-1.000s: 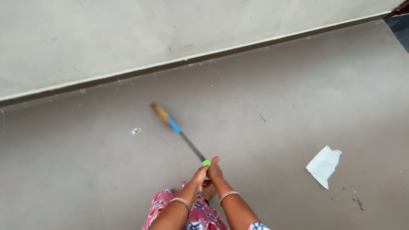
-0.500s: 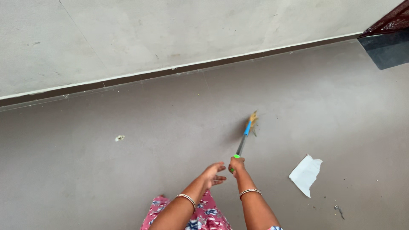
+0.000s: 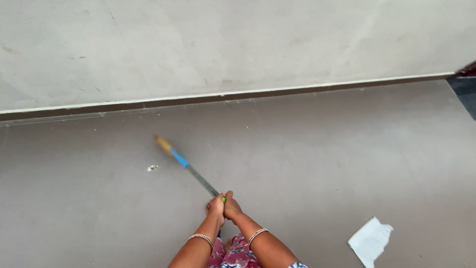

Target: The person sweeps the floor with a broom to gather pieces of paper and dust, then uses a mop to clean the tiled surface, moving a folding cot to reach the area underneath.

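Bottom centre of frame: your left hand (image 3: pixel 216 204) & right hand (image 3: pixel 231 207) are pressed together, both clamped round the green-capped end of a long thin broom w/ grey shaft, blue band & straw-coloured head (image 3: pixel 186 165). It slants up-left, head low over the grey-brown floor (image 3: pixel 322 164) at centre-left. Prob. light, stiff shaft, soft bristles; hold near the end gives reach. White crumpled paper sheet (image 3: pixel 370 240) lower right; small pale scrap (image 3: pixel 152 168) left, near the head. Pale wall (image 3: pixel 238 44) across top.

Left hand (image 3: pixel 216 204), right hand (image 3: pixel 231 208), gripping broom (image 3: pixel 186 166)
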